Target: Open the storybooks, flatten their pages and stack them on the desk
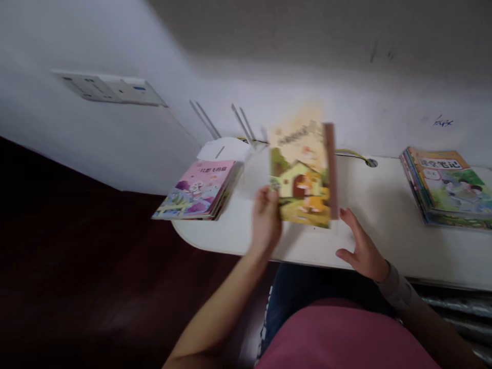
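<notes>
Right of the pink-topped pile (pixel 194 192), the left hand (pixel 267 218) clamps the yellow book (pixel 302 171) by one side; farther right, the right hand (pixel 361 251) has fingers apart, contact unclear. That one-sided grip could let it slip; bumping the pile, which overhangs the counter (pixel 388 246), could topple it.

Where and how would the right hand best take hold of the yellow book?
Probably a pinch at the lower right edge, from the right: the left hand grips the thin yellow book by its lower left edge, the opposite edge is free, and the right hand is open beside it.
</notes>
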